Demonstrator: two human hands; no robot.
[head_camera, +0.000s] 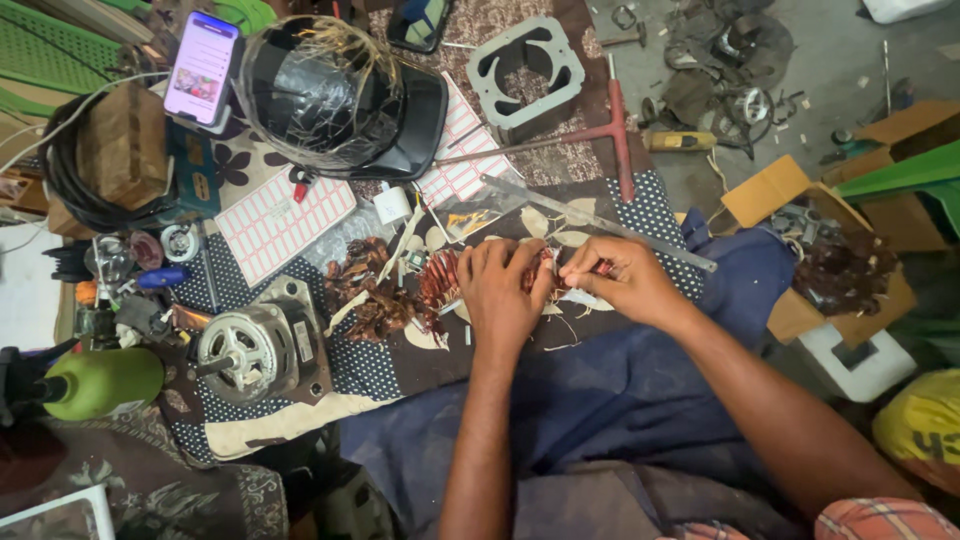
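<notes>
Left hand (505, 290) and right hand (620, 280), each grip clenched on a ribbed coppery wire coil (440, 280).

A grey concrete floor (830, 60) lies beyond a dotted, flower-patterned cloth (350, 370), evenly lit.

Copper coil (440, 280) perhaps partly under left hand (505, 290)

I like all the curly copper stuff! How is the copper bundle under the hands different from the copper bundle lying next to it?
The copper coil under the hands is pressed down by the left hand and picked at by the right hand; the loose copper coil lies untouched. The held one looks neatly looped and brighter red; the loose one looks tangled and darker brown. Both are copper wire windings on the patterned cloth.
</notes>
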